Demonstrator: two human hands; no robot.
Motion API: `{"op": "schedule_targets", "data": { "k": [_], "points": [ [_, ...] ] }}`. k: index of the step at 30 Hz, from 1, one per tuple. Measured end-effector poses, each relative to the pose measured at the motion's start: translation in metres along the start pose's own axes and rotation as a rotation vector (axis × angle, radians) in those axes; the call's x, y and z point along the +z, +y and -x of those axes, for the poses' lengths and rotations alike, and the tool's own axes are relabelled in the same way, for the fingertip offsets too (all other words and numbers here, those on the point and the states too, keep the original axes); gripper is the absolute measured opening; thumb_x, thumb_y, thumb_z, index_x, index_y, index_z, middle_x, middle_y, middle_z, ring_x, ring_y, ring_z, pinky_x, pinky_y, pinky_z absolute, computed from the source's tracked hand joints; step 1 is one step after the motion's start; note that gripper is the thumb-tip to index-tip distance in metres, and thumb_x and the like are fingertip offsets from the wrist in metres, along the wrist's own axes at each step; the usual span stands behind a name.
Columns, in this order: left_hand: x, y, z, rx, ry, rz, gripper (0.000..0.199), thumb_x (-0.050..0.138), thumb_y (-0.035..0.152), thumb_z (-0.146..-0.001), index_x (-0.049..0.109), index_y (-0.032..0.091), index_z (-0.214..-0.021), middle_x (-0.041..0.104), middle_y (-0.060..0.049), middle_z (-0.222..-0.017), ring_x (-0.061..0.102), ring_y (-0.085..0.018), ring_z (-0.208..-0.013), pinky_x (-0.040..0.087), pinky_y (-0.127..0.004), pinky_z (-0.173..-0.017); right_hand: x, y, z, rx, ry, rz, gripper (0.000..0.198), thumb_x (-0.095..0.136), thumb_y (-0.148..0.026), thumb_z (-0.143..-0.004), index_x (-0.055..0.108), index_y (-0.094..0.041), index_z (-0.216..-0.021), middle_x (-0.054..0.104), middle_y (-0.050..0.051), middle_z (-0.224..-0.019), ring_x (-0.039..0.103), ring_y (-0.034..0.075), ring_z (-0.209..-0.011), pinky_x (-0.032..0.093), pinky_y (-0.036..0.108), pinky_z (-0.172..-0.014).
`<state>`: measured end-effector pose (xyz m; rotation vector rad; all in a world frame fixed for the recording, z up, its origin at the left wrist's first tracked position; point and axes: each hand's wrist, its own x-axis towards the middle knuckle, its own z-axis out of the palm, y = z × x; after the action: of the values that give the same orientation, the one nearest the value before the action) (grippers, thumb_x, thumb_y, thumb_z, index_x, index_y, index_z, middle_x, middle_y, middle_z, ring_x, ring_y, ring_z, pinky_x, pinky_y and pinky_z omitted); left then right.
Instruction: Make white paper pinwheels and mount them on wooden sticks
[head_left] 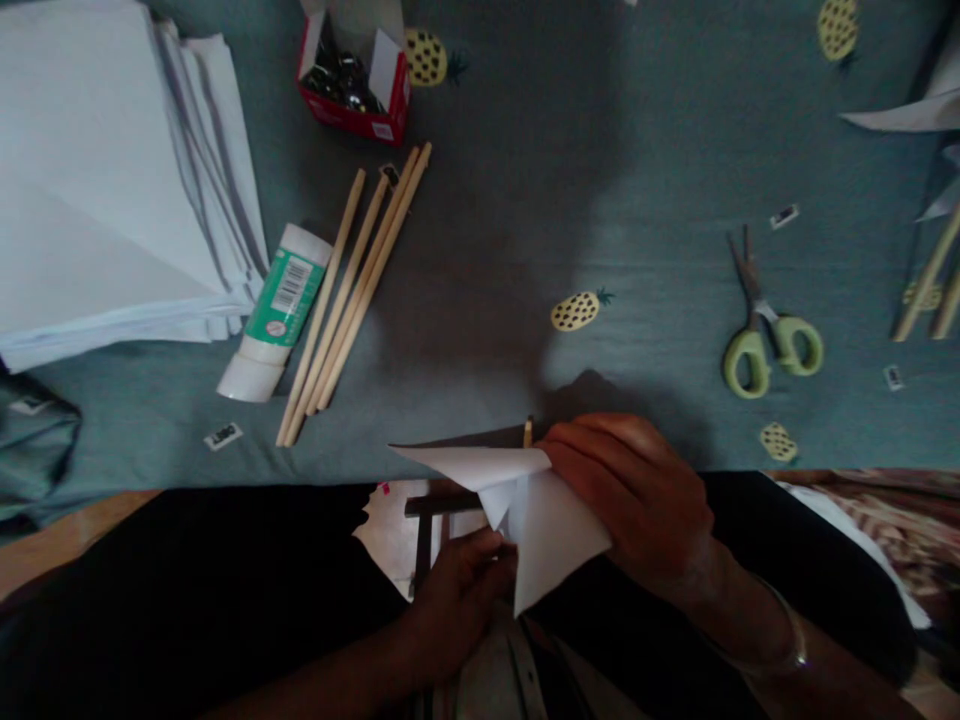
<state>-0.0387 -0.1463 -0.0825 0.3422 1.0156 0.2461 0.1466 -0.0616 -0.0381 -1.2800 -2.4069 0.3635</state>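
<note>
A white paper pinwheel [559, 530] with folded, pointed blades is held over my lap at the table's front edge. My right hand [637, 490] grips it from the right, fingers bent over the upper blade. My left hand [469, 590] pinches at its lower middle, with the fingertips partly hidden under the paper. The tip of a wooden stick [529, 432] shows just beyond the paper; the rest of it is hidden, and I cannot tell which hand bears it.
Left on the green cloth [487, 270] are a paper stack [90, 180], a glue stick [277, 310], several wooden sticks [360, 290] and a red box [352, 95] of shiny dark pieces. Scissors [761, 325] lie right, near folded paper [911, 115] and more sticks [930, 275].
</note>
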Motion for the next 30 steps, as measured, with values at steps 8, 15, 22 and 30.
{"op": "schedule_targets", "data": {
  "k": [8, 15, 22, 30],
  "points": [
    [-0.002, 0.003, 0.001, 0.012, 0.004, -0.052, 0.037, 0.062, 0.052, -0.081, 0.071, 0.017, -0.084, 0.071, -0.006, -0.081, 0.063, -0.021, -0.083, 0.049, -0.03, -0.077, 0.004, 0.002, 0.0, 0.025, 0.022, -0.074, 0.021, 0.043, -0.016, -0.095, 0.062, -0.013, -0.104, 0.073, 0.011, -0.093, 0.061, 0.022, -0.088, 0.053, 0.036, -0.078],
    [-0.004, 0.006, 0.002, 0.025, -0.029, -0.103, 0.031, 0.059, 0.045, -0.085, 0.07, 0.017, -0.082, 0.071, -0.006, -0.086, 0.062, -0.02, -0.087, 0.047, -0.029, -0.081, 0.005, 0.006, -0.003, 0.067, 0.03, -0.247, 0.024, 0.043, -0.017, -0.092, 0.062, -0.012, -0.106, 0.072, 0.013, -0.093, 0.064, 0.023, -0.086, 0.054, 0.038, -0.077],
    [-0.006, 0.007, 0.008, 0.064, -0.094, -0.115, 0.032, 0.054, 0.044, -0.09, 0.068, 0.016, -0.085, 0.069, -0.005, -0.086, 0.062, -0.017, -0.082, 0.046, -0.027, -0.078, 0.003, 0.004, -0.01, 0.091, 0.017, -0.249, 0.025, 0.043, -0.014, -0.089, 0.063, -0.015, -0.104, 0.072, 0.01, -0.089, 0.065, 0.022, -0.08, 0.054, 0.038, -0.072],
    [-0.03, -0.142, 0.039, 0.008, -0.045, -0.029, 0.04, 0.052, 0.053, -0.089, 0.068, 0.02, -0.104, 0.071, -0.006, -0.098, 0.062, -0.021, -0.097, 0.048, -0.028, -0.082, -0.001, 0.003, -0.008, -0.004, -0.007, -0.156, 0.019, 0.045, -0.016, -0.093, 0.062, -0.013, -0.1, 0.073, 0.01, -0.087, 0.064, 0.02, -0.08, 0.054, 0.034, -0.073]
  ]
}}
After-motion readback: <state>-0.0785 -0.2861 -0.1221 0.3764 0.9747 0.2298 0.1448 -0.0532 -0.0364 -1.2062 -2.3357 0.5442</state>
